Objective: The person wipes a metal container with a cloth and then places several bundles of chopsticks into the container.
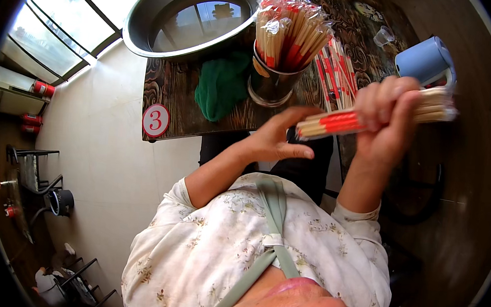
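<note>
My right hand [385, 106] is closed around a bundle of wooden chopsticks [338, 122]. The bundle has a red band and clear plastic at its ends, and lies nearly level over the table's near edge. Beside its left end is my left hand [279, 136], thumb and fingers spread, nothing held in it. Whether its fingertips touch the bundle cannot be told. Behind, a metal canister [272, 84] stands upright, packed with plastic-wrapped chopsticks [294, 32]. More red-banded chopsticks [336, 72] lie on the table to its right.
On the dark wooden table [178, 122], a large metal basin [135, 36] holds liquid at the back left. A green cloth [222, 86] lies left of the canister. To the right are a blue pitcher [423, 59] and a small clear cup [383, 36]. A round number sign [156, 120] marks the corner.
</note>
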Tool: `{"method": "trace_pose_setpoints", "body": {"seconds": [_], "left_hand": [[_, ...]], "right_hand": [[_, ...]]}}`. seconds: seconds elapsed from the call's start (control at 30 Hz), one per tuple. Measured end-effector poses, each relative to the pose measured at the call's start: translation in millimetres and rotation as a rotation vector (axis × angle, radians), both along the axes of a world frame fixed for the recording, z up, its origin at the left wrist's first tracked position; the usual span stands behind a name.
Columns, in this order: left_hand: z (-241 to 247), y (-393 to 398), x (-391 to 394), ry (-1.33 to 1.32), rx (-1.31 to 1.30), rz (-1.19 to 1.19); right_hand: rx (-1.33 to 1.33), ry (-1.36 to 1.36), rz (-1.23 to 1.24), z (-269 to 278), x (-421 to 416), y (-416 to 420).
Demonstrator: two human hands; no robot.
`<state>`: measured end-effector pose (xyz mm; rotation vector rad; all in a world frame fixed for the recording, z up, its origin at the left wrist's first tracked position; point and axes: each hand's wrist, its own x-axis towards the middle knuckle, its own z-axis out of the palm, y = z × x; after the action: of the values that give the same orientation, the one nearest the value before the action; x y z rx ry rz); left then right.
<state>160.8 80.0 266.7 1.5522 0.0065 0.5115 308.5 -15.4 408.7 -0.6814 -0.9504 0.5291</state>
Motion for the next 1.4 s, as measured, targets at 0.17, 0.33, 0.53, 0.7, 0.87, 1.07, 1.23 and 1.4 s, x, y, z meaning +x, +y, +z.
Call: {"method": "trace_pose_setpoints", "body": {"seconds": [0.17,0.33,0.53,0.7,0.87,1.07,1.23,1.4], "left_hand": [[-30.6,22.1,8.3,-0.014,0.301,0.234],[-38.9,24.2,2.7,0.103,0.441,0.192],[-45.8,29.3,0.1,0.002,0.279,0.171],[-46.5,29.5,0.5,-0.01,0.294,0.166],[-44.3,29.0,0.8,-0.007,0.382,0.169],[-44.6,28.4,2.6,-0.019,0.41,0.196],[-43.9,26.5,3.2,0.009,0.422,0.204],[-43.2,25.5,3.2,0.01,0.422,0.212]], "right_hand": [[0.208,-0.155,0.023,64.0,19.7,23.6],[0.202,-0.22,0.273,71.9,36.1,75.2],[-0.169,-0.27,-0.229,44.3,0.6,112.7],[-0.312,-0.558,-0.516,8.3,0.1,119.5],[-0.379,-0.675,-0.313,-3.5,15.0,106.5],[-0.091,-0.767,-0.457,41.2,2.7,90.3],[-0.015,-0.937,-0.417,46.7,24.7,101.0],[-0.089,-1.026,-0.389,41.0,25.0,100.5]]}}
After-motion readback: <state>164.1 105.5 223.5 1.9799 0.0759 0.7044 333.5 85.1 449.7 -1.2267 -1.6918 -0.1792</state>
